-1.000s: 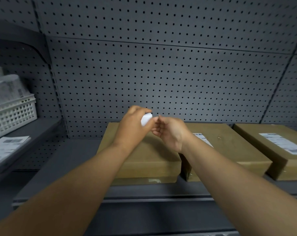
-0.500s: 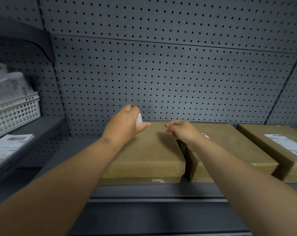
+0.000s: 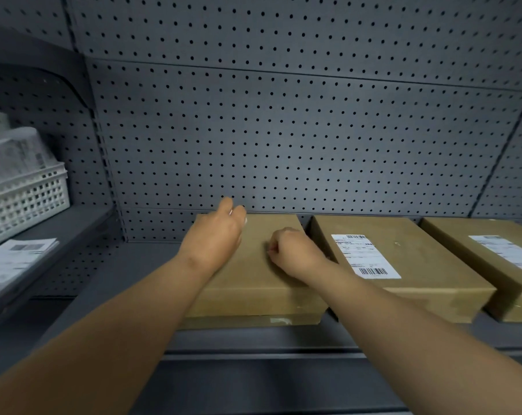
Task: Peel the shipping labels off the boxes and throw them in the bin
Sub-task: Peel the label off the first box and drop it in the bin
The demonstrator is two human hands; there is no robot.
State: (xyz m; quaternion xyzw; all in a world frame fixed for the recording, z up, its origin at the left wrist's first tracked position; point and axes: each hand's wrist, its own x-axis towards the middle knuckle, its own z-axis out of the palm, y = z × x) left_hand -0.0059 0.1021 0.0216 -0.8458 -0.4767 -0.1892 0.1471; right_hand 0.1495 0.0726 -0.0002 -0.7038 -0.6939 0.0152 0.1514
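Now my hands have parted over the bare box.
Since a second ago my left hand [image 3: 214,238] moved left, its grip curled on a white label scrap [image 3: 231,212]; my right hand [image 3: 289,254] dropped onto the left box [image 3: 253,283], clenched, empty as far as I see. Middle box's label [image 3: 364,255] shows barcodes, text unreadable.

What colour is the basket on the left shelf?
White, with a lattice of small square holes: the basket shows clearly in the head view.
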